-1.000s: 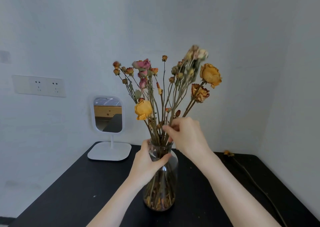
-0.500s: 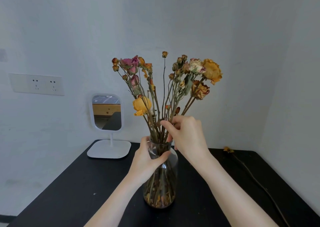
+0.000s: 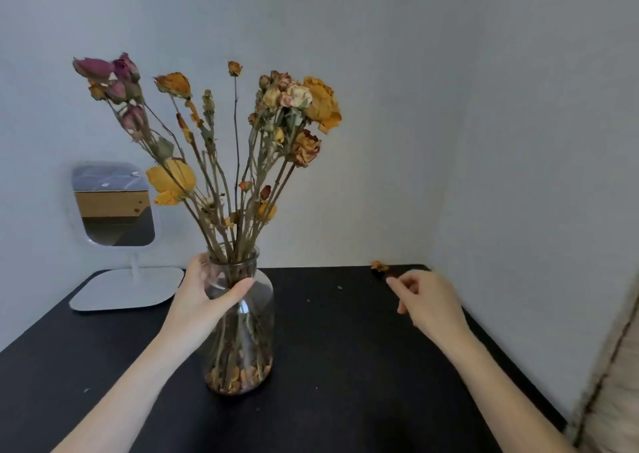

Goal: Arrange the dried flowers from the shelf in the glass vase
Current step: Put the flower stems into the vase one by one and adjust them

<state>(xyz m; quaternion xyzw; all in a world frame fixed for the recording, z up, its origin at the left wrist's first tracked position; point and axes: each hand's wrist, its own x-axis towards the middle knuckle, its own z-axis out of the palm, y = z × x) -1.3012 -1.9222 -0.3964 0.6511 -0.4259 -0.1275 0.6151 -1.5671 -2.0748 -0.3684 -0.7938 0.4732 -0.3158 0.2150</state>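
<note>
One view only, head cam, so I am reading everything off it. Left hand (image 3: 204, 300) is gripping the glass vase (image 3: 250, 342) at the neck, thumb lying across the front of the glass, fingers wrapping behind. Vase is standing upright on the black table (image 3: 345, 366), left of centre. Dried flowers (image 3: 238, 148) are sitting in it, stems bunching through the mouth and fanning out above. Pink buds are leaning left, yellow and orange heads are spreading centre and right, and one yellow head is hanging low on the left side. Crumbled petals are lying in the bottom of the vase.

Right hand (image 3: 430, 305) is hovering over the table's right rear part, well apart from the vase, fingers curling loosely. Its index tip is pointing toward a loose dried flower (image 3: 379, 266) lying at the back edge by the wall corner. Fingertip is sitting just beside that bloom. I am not making out whether it is pinching the stem, dark on dark, so the grip there I cannot tell.

Mirror (image 3: 114, 207) on a white stand is standing at the rear left of the table, behind and left of the vase, apart from it. Beige fabric (image 3: 615, 383) is showing blurred at the right edge of frame.
</note>
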